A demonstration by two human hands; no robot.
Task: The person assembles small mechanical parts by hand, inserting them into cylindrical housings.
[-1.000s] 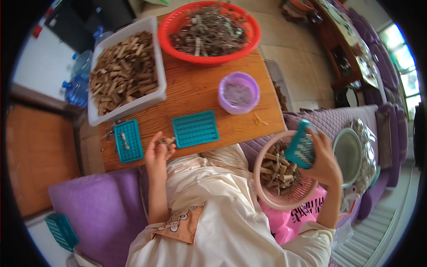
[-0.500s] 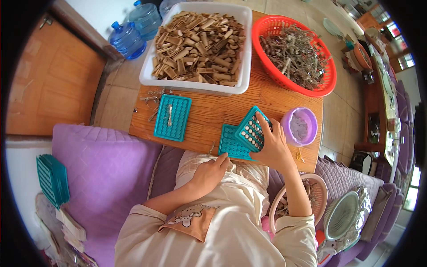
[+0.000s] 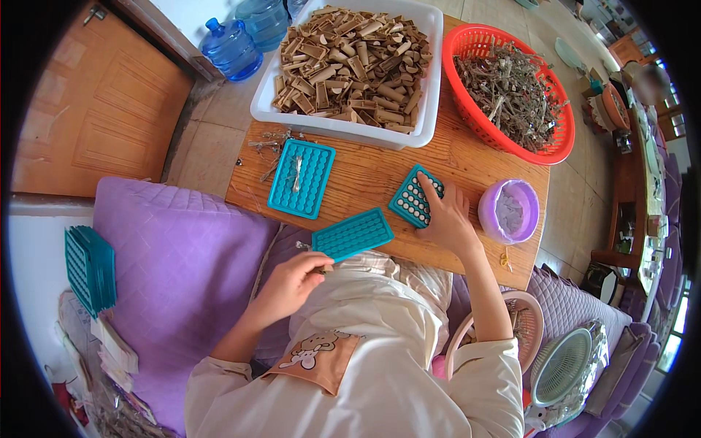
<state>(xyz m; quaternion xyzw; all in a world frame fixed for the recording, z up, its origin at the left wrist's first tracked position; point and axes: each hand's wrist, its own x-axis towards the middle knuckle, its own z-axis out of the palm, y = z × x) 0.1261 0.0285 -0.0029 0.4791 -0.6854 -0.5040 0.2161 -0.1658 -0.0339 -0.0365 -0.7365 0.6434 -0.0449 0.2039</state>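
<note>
My left hand [image 3: 296, 281] pinches the lower left corner of a teal tray [image 3: 353, 232] with rows of round cells. This tray hangs tilted over the table's near edge, above my lap. A small brownish bit shows by the left fingertips, too small to name. My right hand [image 3: 451, 219] is closed round a second teal tray [image 3: 410, 196], thumb at its near edge and fingers over its far right side. White round pieces fill the cells seen there; the rest is under my hand. Farther left lies a third teal tray [image 3: 298, 191], with thin pale sticks [image 3: 297, 174] on it.
A white bin [image 3: 431, 87] of brown curved pieces and a red basket [image 3: 475, 135] of dry twigs stand at the table's [image 3: 365, 171] far side. A purple tub [image 3: 531, 208] is right of my right hand. Stacked teal trays [image 3: 91, 270] stand far left.
My left hand has taken the lower tray by its corner and drawn it left, out from beside the filled one. The right hand's tray now lies on the table. The view has shifted slightly.
</note>
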